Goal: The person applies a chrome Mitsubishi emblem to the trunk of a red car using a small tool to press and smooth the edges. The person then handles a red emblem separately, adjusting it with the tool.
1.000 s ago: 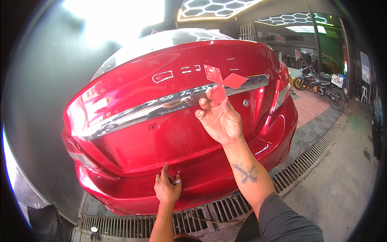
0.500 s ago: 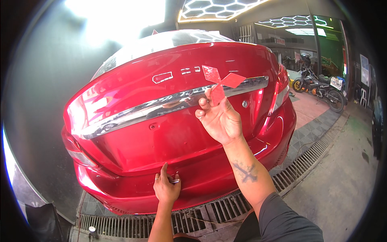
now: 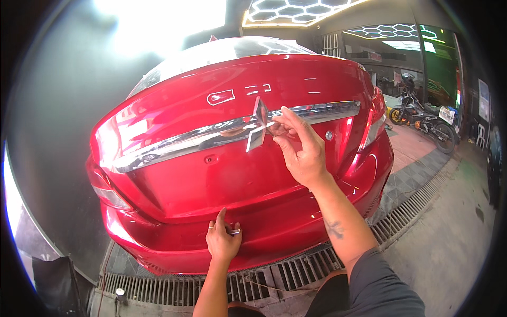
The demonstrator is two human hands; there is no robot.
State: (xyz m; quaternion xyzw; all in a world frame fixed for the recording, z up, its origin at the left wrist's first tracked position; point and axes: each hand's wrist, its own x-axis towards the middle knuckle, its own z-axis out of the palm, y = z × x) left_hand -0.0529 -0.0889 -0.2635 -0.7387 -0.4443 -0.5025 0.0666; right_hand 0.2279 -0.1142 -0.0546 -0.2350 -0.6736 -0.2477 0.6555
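My right hand (image 3: 305,153) is raised before the rear of a red car (image 3: 185,195). Thumb and fingers pinch a three-diamond car emblem (image 3: 260,117), its chrome side showing as it stands nearly edge-on in front of the chrome trim strip (image 3: 195,138). Lower down, my left hand (image 3: 224,242) is by the rear bumper, index finger pointing up against the red surface. Its other fingers are curled around a small silvery object (image 3: 234,232), whose kind I cannot make out. Whether the fingertip touches the car cannot be told.
A slotted floor drain (image 3: 174,290) runs under and behind the bumper. Near it stands a small white-topped object (image 3: 120,292). A motorcycle (image 3: 422,119) is parked at the right by glass panels, and a dark wall (image 3: 58,132) rises on the left.
The right hand has turned the emblem from its flat red face to nearly edge-on, chrome showing. My left hand keeps its pose by the bumper. The view has shifted slightly.
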